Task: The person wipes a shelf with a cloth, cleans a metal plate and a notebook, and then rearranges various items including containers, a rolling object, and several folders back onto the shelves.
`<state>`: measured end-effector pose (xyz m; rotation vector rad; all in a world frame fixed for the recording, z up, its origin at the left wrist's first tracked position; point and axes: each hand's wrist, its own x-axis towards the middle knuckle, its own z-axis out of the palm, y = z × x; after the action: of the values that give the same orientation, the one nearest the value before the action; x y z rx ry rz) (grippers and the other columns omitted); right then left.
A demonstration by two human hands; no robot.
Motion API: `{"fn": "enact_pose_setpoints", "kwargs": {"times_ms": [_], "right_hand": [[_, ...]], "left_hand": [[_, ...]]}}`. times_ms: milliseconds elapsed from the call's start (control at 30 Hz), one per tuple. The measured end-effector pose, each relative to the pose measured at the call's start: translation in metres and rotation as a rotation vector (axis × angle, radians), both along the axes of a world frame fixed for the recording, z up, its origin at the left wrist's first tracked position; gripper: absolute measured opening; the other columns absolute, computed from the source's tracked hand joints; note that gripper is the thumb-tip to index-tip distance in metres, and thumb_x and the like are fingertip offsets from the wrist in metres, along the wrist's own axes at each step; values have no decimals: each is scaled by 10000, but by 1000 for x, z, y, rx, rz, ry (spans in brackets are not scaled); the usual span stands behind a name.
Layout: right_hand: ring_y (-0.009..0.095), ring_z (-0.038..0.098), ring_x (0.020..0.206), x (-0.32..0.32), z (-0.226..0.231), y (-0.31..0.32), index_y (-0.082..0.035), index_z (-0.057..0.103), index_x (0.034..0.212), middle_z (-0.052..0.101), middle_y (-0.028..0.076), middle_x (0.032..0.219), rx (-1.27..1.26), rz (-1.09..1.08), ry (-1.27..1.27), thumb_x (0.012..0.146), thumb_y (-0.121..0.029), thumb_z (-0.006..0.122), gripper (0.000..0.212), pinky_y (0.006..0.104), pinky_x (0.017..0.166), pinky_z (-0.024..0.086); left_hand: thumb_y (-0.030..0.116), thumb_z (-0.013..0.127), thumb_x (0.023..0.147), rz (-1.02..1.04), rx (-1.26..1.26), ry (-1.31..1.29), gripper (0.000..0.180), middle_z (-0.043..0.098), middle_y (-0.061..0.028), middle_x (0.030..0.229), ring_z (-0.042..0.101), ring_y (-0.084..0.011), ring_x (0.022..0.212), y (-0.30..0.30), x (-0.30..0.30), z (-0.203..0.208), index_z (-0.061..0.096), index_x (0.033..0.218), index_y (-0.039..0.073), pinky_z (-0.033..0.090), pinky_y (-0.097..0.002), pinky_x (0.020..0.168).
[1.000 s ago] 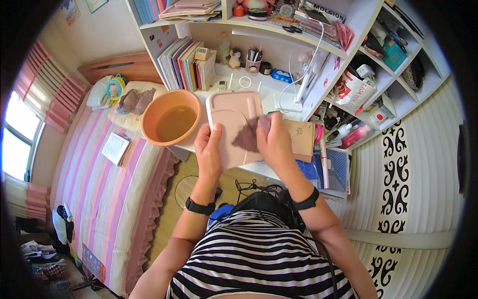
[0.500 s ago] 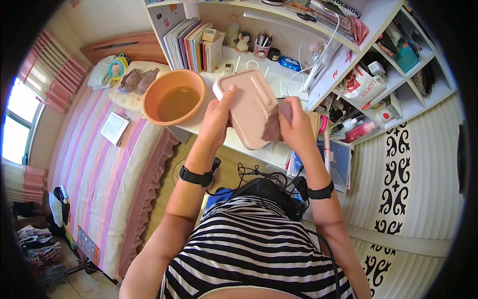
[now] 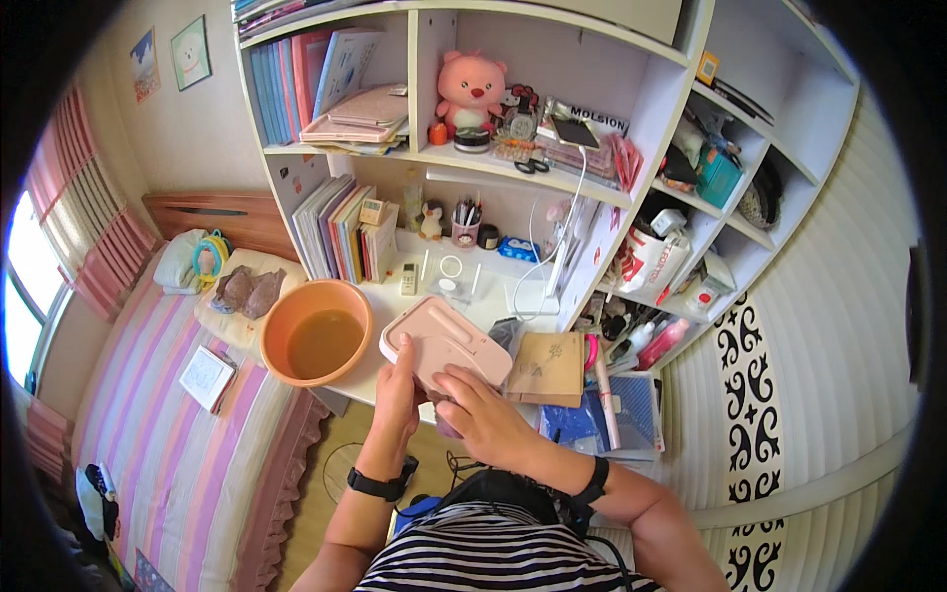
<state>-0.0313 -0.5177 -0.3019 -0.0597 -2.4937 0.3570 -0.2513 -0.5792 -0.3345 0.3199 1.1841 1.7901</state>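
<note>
A pale pink rectangular box (image 3: pixel 449 340) with rounded corners and a raised bar on its lid is held tilted in front of me, above the desk edge. My left hand (image 3: pixel 397 395) grips its left end, the thumb on top. Over the near edge lies my right hand (image 3: pixel 488 419), fingers bent against the box. Under that hand a bit of mauve-brown cloth (image 3: pixel 446 428) shows; most of it is hidden. Left of the box, an orange basin (image 3: pixel 273 340) of murky brownish water stands on the white desk.
A brown paper notebook (image 3: pixel 548 370) and blue packets (image 3: pixel 577 419) lie to the right. Behind are a small white remote (image 3: pixel 409 279), a pen cup (image 3: pixel 466 225) and upright books (image 3: pixel 340 232) under shelves. A striped bed (image 3: pixel 197 464) is at left.
The view has tilted up, showing the upper shelves. The box has turned flatter and come lower. My right hand with the cloth has moved from the box's right edge to its near edge.
</note>
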Motion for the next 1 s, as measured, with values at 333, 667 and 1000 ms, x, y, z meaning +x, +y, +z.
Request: {"fn": "enact_pose_setpoints", "kwargs": {"times_ms": [333,667,1000], "right_hand": [[568,693,1745,-33,31,5,10,687,1540,651,319,1877,-8,-212,6,1193,-105,790,380,634,1416,636],[607,718,1716,55,14,60,-64,615,1515,644,346,1945,-542,-314,-75,1169,3,860,429,659,1438,627],[590,525,1930,16,54,12,-3,623,1575,579,306,2042,-111,-141,58,1167,51,859,474,698,1629,369]], "left_hand": [[685,783,1357,-123,35,-129,704,906,-85,1205,875,-186,942,-8,33,22,892,1419,-8,711,-376,768],[634,708,1398,109,254,-114,734,945,-196,1453,993,-305,1160,-20,-22,52,752,1706,-32,847,-470,915],[566,699,1415,26,206,23,703,959,-213,1489,993,-327,1263,-39,15,54,793,1667,-84,852,-543,1062]]}}
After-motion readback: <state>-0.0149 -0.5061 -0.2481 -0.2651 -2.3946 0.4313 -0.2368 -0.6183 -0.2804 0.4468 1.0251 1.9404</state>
